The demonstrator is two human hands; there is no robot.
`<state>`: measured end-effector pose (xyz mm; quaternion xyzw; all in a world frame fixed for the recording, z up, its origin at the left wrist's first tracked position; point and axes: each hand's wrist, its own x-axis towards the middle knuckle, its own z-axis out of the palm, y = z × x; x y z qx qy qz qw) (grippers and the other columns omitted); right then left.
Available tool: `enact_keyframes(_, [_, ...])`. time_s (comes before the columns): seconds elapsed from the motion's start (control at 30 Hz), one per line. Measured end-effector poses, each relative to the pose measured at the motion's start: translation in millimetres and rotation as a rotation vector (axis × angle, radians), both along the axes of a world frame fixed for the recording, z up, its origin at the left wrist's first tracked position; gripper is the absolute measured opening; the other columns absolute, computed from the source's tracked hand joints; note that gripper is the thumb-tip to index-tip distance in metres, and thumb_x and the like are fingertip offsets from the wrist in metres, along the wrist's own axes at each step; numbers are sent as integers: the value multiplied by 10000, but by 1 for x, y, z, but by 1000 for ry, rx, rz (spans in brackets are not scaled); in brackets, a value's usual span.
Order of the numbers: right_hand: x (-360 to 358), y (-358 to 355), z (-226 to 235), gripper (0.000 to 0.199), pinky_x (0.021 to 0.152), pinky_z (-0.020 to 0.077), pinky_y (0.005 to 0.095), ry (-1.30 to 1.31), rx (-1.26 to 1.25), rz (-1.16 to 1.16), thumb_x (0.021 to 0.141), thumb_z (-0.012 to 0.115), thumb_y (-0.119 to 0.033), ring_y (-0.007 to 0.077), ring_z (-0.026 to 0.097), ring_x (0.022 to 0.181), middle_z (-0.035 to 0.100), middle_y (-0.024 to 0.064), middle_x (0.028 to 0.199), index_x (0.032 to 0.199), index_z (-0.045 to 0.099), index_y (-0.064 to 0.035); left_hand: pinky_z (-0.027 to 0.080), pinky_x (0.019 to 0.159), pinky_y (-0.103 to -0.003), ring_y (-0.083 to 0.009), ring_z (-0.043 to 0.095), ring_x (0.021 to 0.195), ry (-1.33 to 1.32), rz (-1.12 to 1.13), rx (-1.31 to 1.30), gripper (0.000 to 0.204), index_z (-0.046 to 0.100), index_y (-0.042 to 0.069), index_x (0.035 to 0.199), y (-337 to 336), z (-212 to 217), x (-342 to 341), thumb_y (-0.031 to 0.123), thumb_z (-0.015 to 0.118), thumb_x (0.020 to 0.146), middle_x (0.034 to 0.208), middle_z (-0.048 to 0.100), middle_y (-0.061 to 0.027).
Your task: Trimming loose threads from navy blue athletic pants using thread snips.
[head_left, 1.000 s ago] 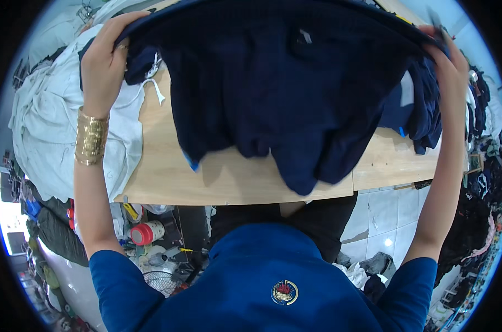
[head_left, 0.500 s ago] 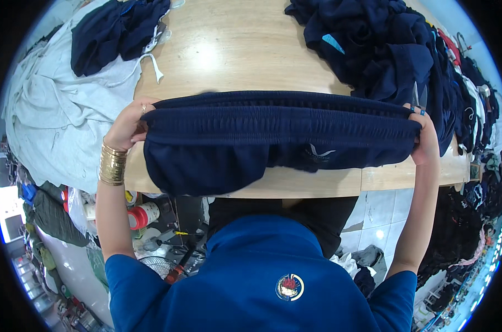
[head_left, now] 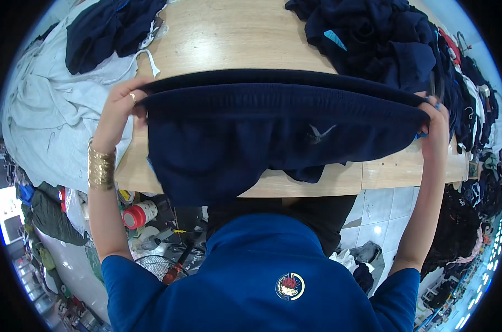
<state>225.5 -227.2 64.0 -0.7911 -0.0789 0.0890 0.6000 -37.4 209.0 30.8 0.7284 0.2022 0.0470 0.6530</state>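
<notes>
A pair of navy shorts [head_left: 218, 146] with a gathered elastic waistband and a small pale emblem is stretched wide between my hands, over the near table edge. My left hand [head_left: 118, 110], with a ring and a gold cuff at the wrist, is closed on the left end of the waistband. At the other end, my right hand [head_left: 436, 122] grips the waistband too. Small blue bits show at its fingers. A blurred, pointed metal thing [head_left: 439, 83] sticks up beside them; whether I hold it cannot be told. The waistband's opening gapes upward.
The wooden table [head_left: 229, 39] carries a pale grey cloth [head_left: 46, 122] at left with a navy garment [head_left: 110, 33] on it. A navy pile [head_left: 367, 44] lies at far right. Below the table are a red-lidded container [head_left: 137, 216] and a wire basket [head_left: 157, 268].
Both hands have moved slightly outward, stretching the waistband wider. Its far edge has risen away from me, and the shorts' left part hangs lower over the table edge.
</notes>
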Motion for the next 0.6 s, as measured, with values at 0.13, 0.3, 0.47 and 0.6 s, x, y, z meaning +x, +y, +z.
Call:
enact_keyframes(0.13, [-46,16,-6,293,569,394,221,-588,-219,68,672,526,42,107,548,671,622,25,813,934,638,-27,474,854,-318,-218,610,929,-516,395,1068,395,617,15,1018,-53,-3,-1,-114,430,694,1008,622,-116])
enact_keyframes(0.3, [-106,11,-98,453,754,485,328,-584,-546,354,589,635,61,286,596,890,581,97,981,1014,619,-95,361,996,-389,-322,447,1179,-47,115,909,512,561,61,1139,-76,-92,-36,-122,489,666,1256,475,-161])
enact_keyframes(0.47, [-139,13,-114,486,723,501,338,-312,-688,428,639,742,-120,265,600,897,531,68,1074,1101,598,-159,358,992,-389,-335,369,1233,-22,179,969,499,528,77,1185,-123,-107,-58,-19,641,709,1313,394,-145])
enact_keyframes(0.6, [-137,14,-103,497,745,501,325,-279,-613,463,645,767,-139,250,603,915,532,67,1085,1115,605,-147,439,886,-319,-244,529,1074,0,150,432,384,527,27,1168,-150,-107,-69,31,615,794,1157,540,-132])
